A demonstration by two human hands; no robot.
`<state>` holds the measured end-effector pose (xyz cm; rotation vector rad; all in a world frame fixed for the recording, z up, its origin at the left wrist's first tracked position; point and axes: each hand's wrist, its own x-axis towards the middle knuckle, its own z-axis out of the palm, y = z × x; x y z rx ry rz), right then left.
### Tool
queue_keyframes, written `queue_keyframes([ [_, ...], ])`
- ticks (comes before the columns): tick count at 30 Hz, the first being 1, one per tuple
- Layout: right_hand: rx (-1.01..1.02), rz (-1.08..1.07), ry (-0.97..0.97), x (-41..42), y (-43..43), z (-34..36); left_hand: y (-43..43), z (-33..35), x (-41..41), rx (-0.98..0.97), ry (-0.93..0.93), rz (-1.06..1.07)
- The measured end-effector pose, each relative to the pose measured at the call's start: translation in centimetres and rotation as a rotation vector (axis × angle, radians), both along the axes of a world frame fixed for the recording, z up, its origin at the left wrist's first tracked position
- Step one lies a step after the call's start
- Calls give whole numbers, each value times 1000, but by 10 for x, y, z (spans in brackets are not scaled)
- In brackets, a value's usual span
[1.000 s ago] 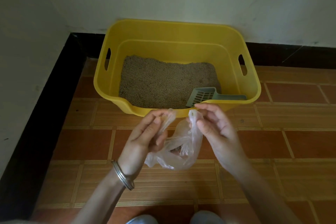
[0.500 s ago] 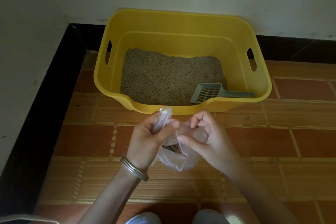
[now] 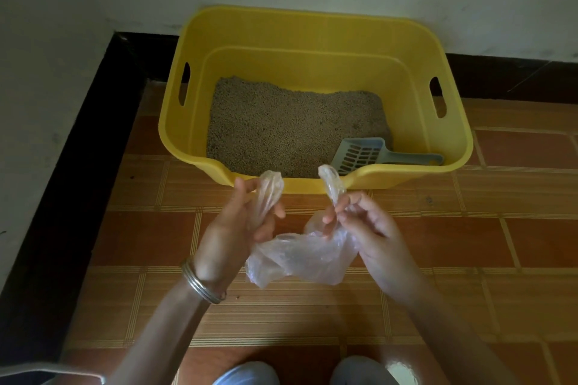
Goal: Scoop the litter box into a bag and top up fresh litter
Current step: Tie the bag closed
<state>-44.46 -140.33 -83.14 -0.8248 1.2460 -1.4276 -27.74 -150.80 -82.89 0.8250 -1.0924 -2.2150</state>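
Observation:
A yellow litter box (image 3: 316,31) stands on the floor against the wall, with grey-brown litter (image 3: 291,128) spread over its bottom. A grey slotted scoop (image 3: 366,155) lies in its front right corner, handle pointing right. In front of the box I hold a clear plastic bag (image 3: 300,256) above the floor. My left hand (image 3: 231,228) grips one twisted bag handle, which sticks up past my fingers. My right hand (image 3: 366,228) pinches the other twisted handle. The bag's body hangs crumpled between both hands.
The floor is orange-brown tile (image 3: 500,244) with a black skirting (image 3: 78,166) along the left wall and behind the box. My two knees (image 3: 247,373) show at the bottom edge. A pale object's edge (image 3: 37,375) shows at the bottom left corner.
My hands have moved apart, drawing the two bag handles away from each other after being close together. The bag hangs lower and wider between them.

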Motion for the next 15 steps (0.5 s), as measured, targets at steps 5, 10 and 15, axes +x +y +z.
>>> queue_keyframes([
  [5, 39, 53, -99, 2, -1, 0, 13, -2, -6, -52, -125, -93],
  [10, 49, 145, -98, 5, -2, -1, 22, 0, -20, -52, -175, -121],
  [15, 39, 231, -3, 6, 0, 0, 23, -1, -19, 111, -108, -96],
])
